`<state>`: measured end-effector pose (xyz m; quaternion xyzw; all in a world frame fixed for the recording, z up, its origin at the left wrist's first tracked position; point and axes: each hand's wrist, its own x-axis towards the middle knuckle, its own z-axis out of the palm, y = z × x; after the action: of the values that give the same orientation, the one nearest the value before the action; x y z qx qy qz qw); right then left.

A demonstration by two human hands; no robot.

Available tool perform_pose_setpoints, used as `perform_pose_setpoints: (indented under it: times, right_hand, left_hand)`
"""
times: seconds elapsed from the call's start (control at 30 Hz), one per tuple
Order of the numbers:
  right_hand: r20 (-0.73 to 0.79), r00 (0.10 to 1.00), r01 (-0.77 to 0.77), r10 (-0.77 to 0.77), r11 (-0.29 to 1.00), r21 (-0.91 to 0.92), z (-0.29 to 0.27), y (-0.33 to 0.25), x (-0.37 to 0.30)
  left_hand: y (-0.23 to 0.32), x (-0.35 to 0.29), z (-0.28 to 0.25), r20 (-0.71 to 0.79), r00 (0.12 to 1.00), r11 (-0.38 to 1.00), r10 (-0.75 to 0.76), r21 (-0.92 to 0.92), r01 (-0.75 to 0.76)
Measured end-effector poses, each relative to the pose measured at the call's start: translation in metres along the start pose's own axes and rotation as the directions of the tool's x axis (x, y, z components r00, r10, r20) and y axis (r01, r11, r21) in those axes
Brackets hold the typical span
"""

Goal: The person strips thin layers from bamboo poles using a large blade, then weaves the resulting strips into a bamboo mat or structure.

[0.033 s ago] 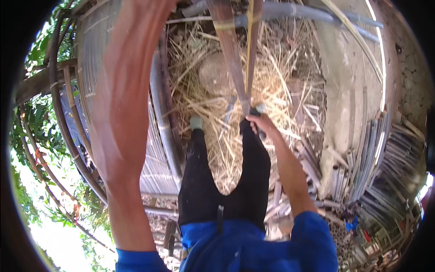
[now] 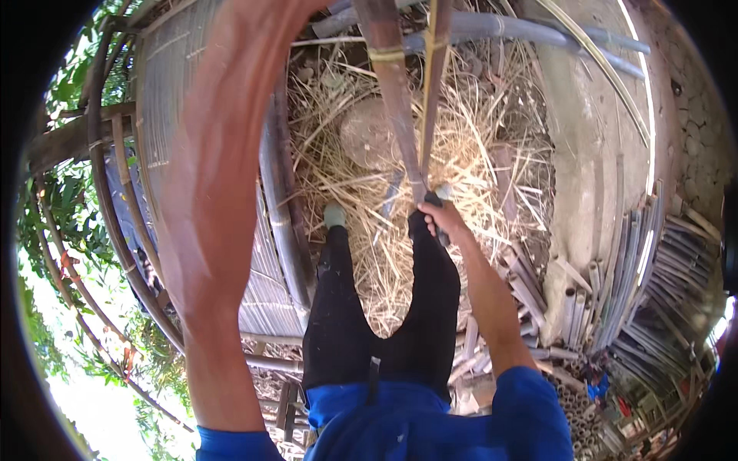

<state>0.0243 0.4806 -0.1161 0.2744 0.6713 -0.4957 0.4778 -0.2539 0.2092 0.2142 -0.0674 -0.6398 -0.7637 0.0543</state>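
Note:
My right hand [image 2: 449, 221] is closed round a dark tool handle [image 2: 440, 228], by my right knee. Whatever blade the tool has cannot be made out. Right above that hand, two lengths of split bamboo meet: a wide brown half [image 2: 393, 92] with a pale node ring, and a narrower strip [image 2: 435, 84] with a yellowish edge. They spread apart toward the top edge. My left arm reaches up along the left side, and its hand lies beyond the top of the picture.
Straw-like bamboo shavings [image 2: 477, 146] cover the ground around my feet. A round wooden block [image 2: 373, 132] sits among them. Bamboo poles [image 2: 500, 27] lie across the far side. At the right, cut bamboo pieces [image 2: 615, 269] lean by a pale ledge [image 2: 576, 154]. A slatted bamboo panel [image 2: 269, 296] stands left.
The bamboo's upper part has shifted slightly to the right. My right hand has moved a little down and right, and more of the dark handle shows.

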Motion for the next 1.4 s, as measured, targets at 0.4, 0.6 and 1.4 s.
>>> perform_pose_setpoints:
  times: [0.4, 0.6, 1.4]
  right_hand:
    - [-0.133, 0.990, 0.068, 0.037, 0.702, 0.709, 0.085, 0.007, -0.002]
    - [-0.270, 0.959, -0.020, -0.087, 0.929, -0.369, 0.003, -0.003, -0.030]
    - [-0.323, 0.515, 0.746, -0.794, 0.600, -0.289, -0.057, -0.278, -0.226]
  left_hand:
    - [0.017, -0.017, 0.023, 0.106, 0.993, 0.997, 0.046, 0.057, -0.052]
    - [0.012, -0.005, 0.027, 0.119, 0.992, 0.998, 0.030, -0.055, -0.023]
    - [0.034, -0.040, 0.031, -0.128, 0.981, 0.989, -0.144, -0.040, 0.140]
